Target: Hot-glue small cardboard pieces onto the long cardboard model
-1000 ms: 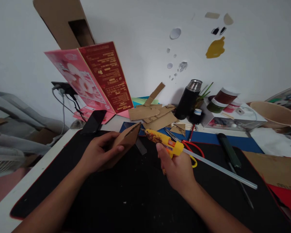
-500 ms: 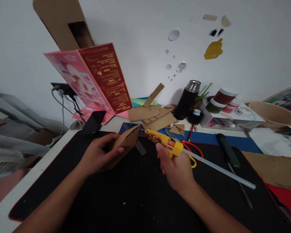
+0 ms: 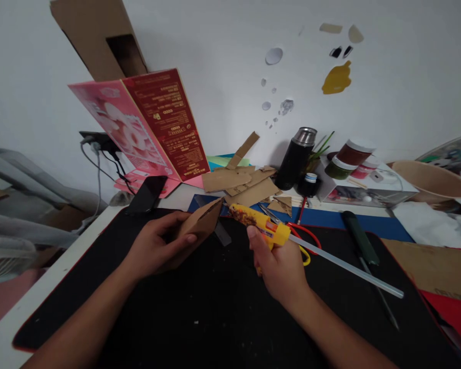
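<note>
My left hand (image 3: 163, 243) is closed around a folded piece of brown cardboard (image 3: 202, 221), thumb on the near face and fingers behind. In my right hand (image 3: 280, 266) is a yellow hot glue gun (image 3: 255, 220), its nozzle end stained dark. A long translucent glue stick (image 3: 349, 265) sticks out of its back. The nozzle points at the cardboard's upper right corner, very close to it; whether they touch I cannot tell. Beneath the cardboard lies a clear ruler-like strip (image 3: 223, 234). Scissors with red and yellow handles (image 3: 313, 237) lie partly hidden behind the glue gun.
Cardboard scraps (image 3: 249, 187) are piled behind my hands, beside a black thermos (image 3: 296, 159). A phone (image 3: 148, 195) rests at the black mat's (image 3: 169, 318) left corner, near a standing pink and red folder (image 3: 165, 123). To the right lies a dark-handled pointed tool (image 3: 361, 238).
Both hands, the cardboard and the glue gun hold almost the same position. The whole view has shifted very slightly.
</note>
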Motion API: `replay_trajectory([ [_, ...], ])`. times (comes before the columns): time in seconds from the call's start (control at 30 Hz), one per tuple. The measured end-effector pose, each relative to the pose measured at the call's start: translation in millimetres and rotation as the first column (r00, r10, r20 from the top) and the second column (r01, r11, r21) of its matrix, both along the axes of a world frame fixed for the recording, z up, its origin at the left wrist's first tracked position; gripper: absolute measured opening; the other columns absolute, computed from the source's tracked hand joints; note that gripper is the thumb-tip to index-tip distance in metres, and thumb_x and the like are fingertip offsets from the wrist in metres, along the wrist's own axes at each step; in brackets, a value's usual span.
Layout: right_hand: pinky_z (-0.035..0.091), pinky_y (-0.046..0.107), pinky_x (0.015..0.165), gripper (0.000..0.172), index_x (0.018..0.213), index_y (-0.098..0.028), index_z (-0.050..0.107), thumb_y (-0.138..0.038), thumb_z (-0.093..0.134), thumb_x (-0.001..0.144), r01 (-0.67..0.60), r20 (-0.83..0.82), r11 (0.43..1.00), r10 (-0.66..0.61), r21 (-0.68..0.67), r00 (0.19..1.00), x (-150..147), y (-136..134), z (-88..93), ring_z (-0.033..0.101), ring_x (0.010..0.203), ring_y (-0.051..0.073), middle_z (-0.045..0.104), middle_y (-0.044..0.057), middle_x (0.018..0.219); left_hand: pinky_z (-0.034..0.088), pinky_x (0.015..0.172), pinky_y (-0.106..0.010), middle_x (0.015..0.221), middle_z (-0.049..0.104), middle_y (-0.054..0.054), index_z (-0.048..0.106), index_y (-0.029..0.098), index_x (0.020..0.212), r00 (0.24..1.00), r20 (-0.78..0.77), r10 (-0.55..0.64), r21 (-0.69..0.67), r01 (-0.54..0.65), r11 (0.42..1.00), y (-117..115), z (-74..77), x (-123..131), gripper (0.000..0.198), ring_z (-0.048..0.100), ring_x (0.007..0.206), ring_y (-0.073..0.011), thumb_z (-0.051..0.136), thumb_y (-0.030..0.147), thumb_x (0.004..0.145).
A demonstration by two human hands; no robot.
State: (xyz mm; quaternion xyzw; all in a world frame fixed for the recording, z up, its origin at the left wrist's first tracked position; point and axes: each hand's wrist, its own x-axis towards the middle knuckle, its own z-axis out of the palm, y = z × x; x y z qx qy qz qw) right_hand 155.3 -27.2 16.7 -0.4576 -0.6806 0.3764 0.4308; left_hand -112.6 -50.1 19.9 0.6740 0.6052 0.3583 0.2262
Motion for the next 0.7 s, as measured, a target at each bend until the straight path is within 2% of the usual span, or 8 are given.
replay_trajectory([
  [0.23, 0.044, 0.026, 0.045, 0.039, 0.097, -0.022, 0.08, -0.052, 0.056, 0.103, 0.011, -0.002, 1.0, -0.011, -0.014, 1.0, 0.6, -0.2, 1.5, 0.06, 0.046, 0.017, 0.06, -0.001, 0.051, 0.061, 0.075, -0.036, 0.103, 0.083, -0.007, 0.077, 0.022, 0.11, 1.0, -0.018, -0.008, 0.012, 0.008, 1.0, 0.1, -0.4, -0.6, 0.041, 0.077, 0.086, -0.0252, 0.071, 0.053, 0.085],
  [0.47, 0.041, 0.026, 0.042, 0.04, 0.096, -0.024, 0.079, -0.055, 0.055, 0.104, 0.009, -0.044, 1.0, -0.009, -0.007, 0.999, 0.5, 0.2, -1.3, 0.056, 0.044, 0.017, 0.05, -0.003, 0.045, 0.061, 0.075, -0.036, 0.105, 0.083, -0.008, 0.077, 0.023, 0.112, 1.0, -0.025, -0.017, 0.006, 0.018, 1.0, -1.2, 0.4, -1.6, 0.041, 0.077, 0.087, -0.0257, 0.071, 0.054, 0.085],
  [0.57, 0.041, 0.027, 0.042, 0.039, 0.096, -0.024, 0.079, -0.053, 0.055, 0.105, 0.009, -0.038, 1.0, -0.009, 0.006, 0.999, 0.9, 0.7, -1.5, 0.058, 0.045, 0.018, 0.05, -0.003, 0.044, 0.061, 0.074, -0.036, 0.104, 0.084, -0.007, 0.078, 0.024, 0.111, 0.999, -0.03, -0.011, -0.002, 0.011, 1.0, -0.8, 1.9, -0.1, 0.043, 0.076, 0.087, -0.0262, 0.07, 0.057, 0.084],
  [0.7, 0.045, 0.028, 0.046, 0.041, 0.101, -0.023, 0.079, -0.054, 0.052, 0.106, -0.002, -0.014, 1.0, 0.003, 0.015, 1.0, 0.9, 1.0, -2.0, 0.064, 0.051, 0.02, 0.056, -0.001, 0.048, 0.06, 0.076, -0.034, 0.104, 0.084, -0.006, 0.078, 0.023, 0.11, 1.0, -0.021, -0.008, -0.016, 0.007, 1.0, -0.6, 3.5, 1.2, 0.044, 0.076, 0.088, -0.0262, 0.071, 0.059, 0.084],
])
